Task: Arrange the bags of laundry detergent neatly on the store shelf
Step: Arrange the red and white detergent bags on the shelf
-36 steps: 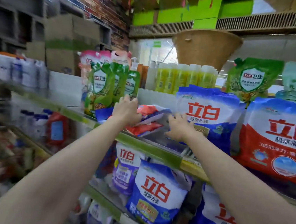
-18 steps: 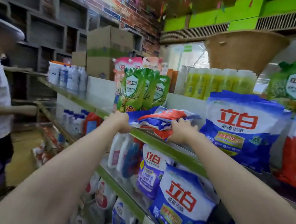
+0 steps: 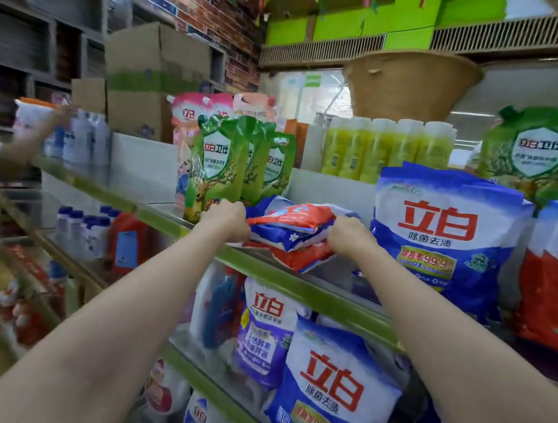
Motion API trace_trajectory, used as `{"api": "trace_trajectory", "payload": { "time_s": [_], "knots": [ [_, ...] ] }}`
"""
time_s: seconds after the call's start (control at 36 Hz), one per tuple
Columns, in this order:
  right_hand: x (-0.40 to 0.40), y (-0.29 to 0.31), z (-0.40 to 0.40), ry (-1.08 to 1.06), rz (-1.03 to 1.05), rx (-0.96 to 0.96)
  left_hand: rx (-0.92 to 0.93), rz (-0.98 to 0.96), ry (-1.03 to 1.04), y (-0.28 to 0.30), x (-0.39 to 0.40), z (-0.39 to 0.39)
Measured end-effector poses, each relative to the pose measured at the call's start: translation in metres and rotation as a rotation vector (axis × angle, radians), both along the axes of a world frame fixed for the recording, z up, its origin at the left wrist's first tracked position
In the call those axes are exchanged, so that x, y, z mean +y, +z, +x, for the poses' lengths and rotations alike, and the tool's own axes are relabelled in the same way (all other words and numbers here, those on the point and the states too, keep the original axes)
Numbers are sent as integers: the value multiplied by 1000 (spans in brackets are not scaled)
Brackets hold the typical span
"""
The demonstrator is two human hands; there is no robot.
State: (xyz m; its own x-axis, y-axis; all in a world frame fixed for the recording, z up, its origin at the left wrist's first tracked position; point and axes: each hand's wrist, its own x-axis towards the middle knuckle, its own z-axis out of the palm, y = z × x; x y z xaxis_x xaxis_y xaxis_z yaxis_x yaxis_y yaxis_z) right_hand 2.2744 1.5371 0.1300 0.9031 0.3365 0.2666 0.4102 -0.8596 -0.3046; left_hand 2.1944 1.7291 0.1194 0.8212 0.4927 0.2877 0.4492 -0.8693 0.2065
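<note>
**Flat bags held at both ends, long axis running 9 to 3 o'clock**

A small stack of red-and-blue detergent bags (image 3: pixel 298 227) lies flat on the upper shelf (image 3: pixel 274 274), close to its green front edge, in the gap between the green pouches (image 3: pixel 221 174) at 9 o'clock and the upright blue bag (image 3: pixel 441 228) at 3 o'clock. The stack's long axis runs roughly left to right, tilted a little so its right end sits deeper on the shelf.

The left hand (image 3: pixel 227 218) grips the stack's left end, fingers curled over the top of it. The right hand (image 3: pixel 349 237) grips the right end the same way, knuckles up and fingers wrapped onto the bags. Both hands touch the stack and neither is clearly nearer; the bags lie directly between them, at 3 o'clock from the left fingers and 9 o'clock from the right.

In my judgement, the next move turns on that span. To match the upright bags beside it, the stack would have to be tipped up toward 12 o'clock, pivoting about its long axis, with both hands lifting together. The soft bags may sag or slide apart between the two grips.
</note>
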Motion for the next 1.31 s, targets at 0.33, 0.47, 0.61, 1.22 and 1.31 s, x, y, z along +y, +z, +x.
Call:
{"api": "trace_trajectory", "payload": {
  "time_s": [0.33,0.47,0.61,1.22,1.31],
  "knots": [
    [53,8,14,58,663,494,-44,-398,-212,-6,14,50],
    [62,11,24,45,751,410,-127,-603,-225,-13,31,65],
    [63,14,22,30,683,228,-265,-837,-202,-11,40,71],
    [-99,14,-10,334,958,291,-553,-1299,-703,26,-77,43],
    [-130,9,-18,364,1117,291,-557,-1245,-768,36,-115,42]
  ]
}}
